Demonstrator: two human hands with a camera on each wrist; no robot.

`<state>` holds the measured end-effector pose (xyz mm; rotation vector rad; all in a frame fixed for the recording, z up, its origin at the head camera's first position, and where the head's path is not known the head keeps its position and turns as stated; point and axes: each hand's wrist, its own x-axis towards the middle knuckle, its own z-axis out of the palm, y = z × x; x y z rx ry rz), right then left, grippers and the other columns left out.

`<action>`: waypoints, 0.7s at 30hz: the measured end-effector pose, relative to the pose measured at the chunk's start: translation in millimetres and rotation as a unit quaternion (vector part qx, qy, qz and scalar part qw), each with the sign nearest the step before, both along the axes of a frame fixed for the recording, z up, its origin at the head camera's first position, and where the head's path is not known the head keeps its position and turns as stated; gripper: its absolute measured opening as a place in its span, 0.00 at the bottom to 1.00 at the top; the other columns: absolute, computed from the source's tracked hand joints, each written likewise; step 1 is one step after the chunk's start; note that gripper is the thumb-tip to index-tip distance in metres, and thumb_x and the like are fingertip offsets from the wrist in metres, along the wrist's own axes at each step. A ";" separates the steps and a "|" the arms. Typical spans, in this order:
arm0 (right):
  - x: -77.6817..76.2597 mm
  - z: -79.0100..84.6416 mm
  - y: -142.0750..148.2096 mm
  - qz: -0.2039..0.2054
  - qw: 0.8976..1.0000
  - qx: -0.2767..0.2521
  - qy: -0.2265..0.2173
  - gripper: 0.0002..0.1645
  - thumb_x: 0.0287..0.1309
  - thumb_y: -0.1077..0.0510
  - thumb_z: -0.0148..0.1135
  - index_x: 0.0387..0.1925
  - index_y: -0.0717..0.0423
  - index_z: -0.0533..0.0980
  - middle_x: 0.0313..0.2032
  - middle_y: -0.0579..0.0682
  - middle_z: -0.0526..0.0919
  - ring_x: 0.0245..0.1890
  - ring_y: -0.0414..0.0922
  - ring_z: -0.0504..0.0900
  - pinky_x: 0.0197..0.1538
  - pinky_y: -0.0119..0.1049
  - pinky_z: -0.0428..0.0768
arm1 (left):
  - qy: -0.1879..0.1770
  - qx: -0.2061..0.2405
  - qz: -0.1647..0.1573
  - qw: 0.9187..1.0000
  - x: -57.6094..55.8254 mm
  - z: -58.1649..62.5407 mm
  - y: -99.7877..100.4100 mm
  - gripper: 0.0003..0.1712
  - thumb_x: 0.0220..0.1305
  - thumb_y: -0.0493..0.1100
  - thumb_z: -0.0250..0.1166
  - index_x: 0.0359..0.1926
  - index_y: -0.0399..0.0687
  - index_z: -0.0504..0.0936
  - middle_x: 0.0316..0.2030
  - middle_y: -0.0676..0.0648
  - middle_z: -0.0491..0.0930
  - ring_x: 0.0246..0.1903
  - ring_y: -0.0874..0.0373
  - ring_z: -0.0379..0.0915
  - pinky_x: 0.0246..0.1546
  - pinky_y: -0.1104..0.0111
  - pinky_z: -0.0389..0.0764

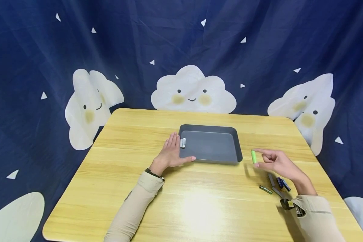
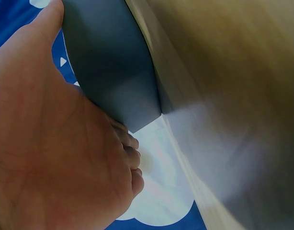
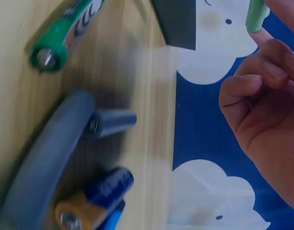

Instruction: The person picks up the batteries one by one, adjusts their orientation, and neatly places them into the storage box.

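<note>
My left hand (image 1: 171, 153) rests against the left end of a dark grey tray (image 1: 210, 162), its fingers straight and the thumb along the near rim. Two white batteries (image 1: 183, 143) lie side by side inside the tray at that end. To the right of the tray, my right hand (image 1: 278, 163) pinches a light green battery (image 1: 253, 156) by its two ends between forefinger and thumb, above the table. In the right wrist view this battery (image 3: 255, 17) shows at the top right, partly cut off, with the other fingers curled.
Below my right hand lie a green battery (image 1: 265, 189), blue batteries (image 1: 282, 184) and a grey curved piece (image 3: 46, 163) with a grey battery (image 3: 113, 122) beside it. The wooden table (image 1: 118, 161) ends at a blue curtain (image 1: 181, 40) with clouds.
</note>
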<state>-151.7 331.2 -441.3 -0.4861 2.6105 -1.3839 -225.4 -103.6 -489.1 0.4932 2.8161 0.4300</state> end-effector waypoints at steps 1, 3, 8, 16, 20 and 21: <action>-1.0 0.2 -1.8 -0.001 1.000 -0.005 0.000 0.36 0.62 0.59 0.72 0.70 0.64 0.72 0.18 0.46 0.51 0.15 0.43 0.48 0.19 0.38 0.61 | 0.000 0.000 0.000 1.000 -0.1 -0.2 0.0 0.77 0.58 0.86 0.52 0.82 0.35 0.32 0.83 0.38 0.25 0.84 0.46 0.20 0.84 0.52 0.35; -3.4 0.6 -5.4 -0.003 1.000 -0.014 0.002 0.36 0.62 0.59 0.72 0.69 0.65 0.72 0.18 0.47 0.51 0.15 0.42 0.47 0.19 0.38 0.60 | 0.001 0.000 0.001 1.000 -0.1 -0.7 -0.1 0.77 0.58 0.86 0.53 0.82 0.35 0.32 0.83 0.38 0.25 0.84 0.46 0.21 0.84 0.52 0.35; -9.8 1.1 -13.9 -0.001 0.999 -0.037 0.014 0.36 0.61 0.62 0.72 0.69 0.67 0.72 0.18 0.49 0.49 0.16 0.45 0.48 0.21 0.39 0.59 | 0.002 0.005 0.001 1.000 0.3 -1.7 -0.5 0.76 0.58 0.86 0.53 0.82 0.35 0.33 0.83 0.38 0.26 0.84 0.46 0.21 0.84 0.52 0.35; -18.1 0.7 -24.5 -0.014 0.999 -0.044 -0.007 0.38 0.62 0.59 0.72 0.71 0.65 0.71 0.18 0.47 0.48 0.16 0.44 0.48 0.23 0.40 0.59 | 0.002 0.014 0.000 1.000 1.2 -0.9 -0.5 0.77 0.58 0.86 0.53 0.82 0.35 0.33 0.83 0.37 0.26 0.84 0.45 0.22 0.84 0.51 0.36; -22.4 0.7 -30.9 -0.013 0.998 -0.054 -0.013 0.38 0.62 0.59 0.73 0.71 0.66 0.70 0.18 0.46 0.49 0.17 0.43 0.48 0.25 0.40 0.59 | -0.002 0.011 0.000 1.000 1.2 0.2 -0.6 0.76 0.57 0.86 0.52 0.82 0.36 0.32 0.83 0.38 0.25 0.84 0.45 0.21 0.84 0.51 0.37; -23.5 0.7 -32.5 -0.014 0.998 -0.055 -0.013 0.38 0.62 0.59 0.73 0.71 0.65 0.71 0.18 0.46 0.49 0.17 0.43 0.48 0.25 0.40 0.59 | -0.002 0.009 -0.001 1.000 1.1 0.6 -0.5 0.76 0.57 0.87 0.52 0.82 0.36 0.32 0.83 0.38 0.25 0.84 0.45 0.21 0.84 0.51 0.37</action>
